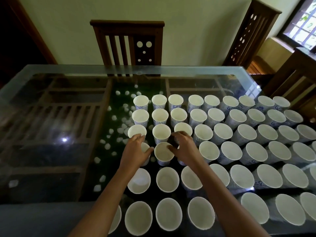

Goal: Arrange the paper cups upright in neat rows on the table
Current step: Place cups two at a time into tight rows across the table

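Paper cups (210,151), white w/ blue print, upright in rows over right half of glass table (51,71). Left hand (136,151) curled round end cup (145,147) in 4th row from far edge. Right hand (185,148) curled over hidden cup (181,163), thumb touching rim of middle cup (164,153) btwn them. Wooden chair (127,41) behind table; white pebbles (119,117) under glass.

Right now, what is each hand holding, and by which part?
Left hand grips a cup by its rim, from above. Right hand seems to grip a second cup likewise; that grip is mostly hidden.
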Demonstrator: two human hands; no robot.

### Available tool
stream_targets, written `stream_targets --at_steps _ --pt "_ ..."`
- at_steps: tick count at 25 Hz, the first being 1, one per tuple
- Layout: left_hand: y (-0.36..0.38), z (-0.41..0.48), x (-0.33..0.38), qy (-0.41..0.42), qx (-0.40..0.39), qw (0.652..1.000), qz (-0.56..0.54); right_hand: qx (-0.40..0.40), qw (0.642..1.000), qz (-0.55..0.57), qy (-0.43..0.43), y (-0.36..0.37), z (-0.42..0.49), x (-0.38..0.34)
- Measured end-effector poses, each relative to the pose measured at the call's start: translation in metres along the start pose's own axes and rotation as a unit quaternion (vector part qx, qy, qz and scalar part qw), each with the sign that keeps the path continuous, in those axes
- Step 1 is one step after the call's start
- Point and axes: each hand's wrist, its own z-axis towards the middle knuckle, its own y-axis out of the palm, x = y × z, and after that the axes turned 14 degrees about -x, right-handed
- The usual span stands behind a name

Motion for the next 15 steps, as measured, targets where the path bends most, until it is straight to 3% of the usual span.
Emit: stream_targets --at_steps 4,10,15 --pt "-0.001 0.039 0.023 0.047 -0.036 0.998 -0.016 0.016 1.0 0.001 0.004 -0.029 0.029 0.01" --pt "-0.018 0.147 0.045 0.084 -0.024 0.996 0.002 0.021 0.999 -0.047 0.015 -0.069 0.117 0.028" --pt "-0.025 0.209 0.043 0.062 -0.047 0.996 0.045 -0.001 0.997 -0.071 0.015 -0.088 0.171 0.041"
